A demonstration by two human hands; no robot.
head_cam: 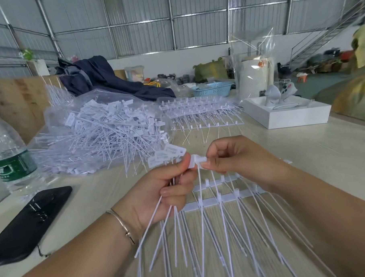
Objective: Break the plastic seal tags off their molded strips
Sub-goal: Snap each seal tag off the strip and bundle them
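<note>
White seal tag [194, 161] pinched between hands [202, 175].

1. We see two bare forearms with no sleeves showing.
2. We see a thin metal bangle [121, 225] with a small crossbar on the left wrist.
3. We see short, plain fingernails.

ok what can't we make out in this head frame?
- Tag head between both hands: mostly covered by left hand and right hand fingers; whether it is already snapped off, cannot tell.
- Print on held tags: too small and blurred.
- Water bottle: cut off by left edge.
- Strip tails: run off bottom edge.
</note>
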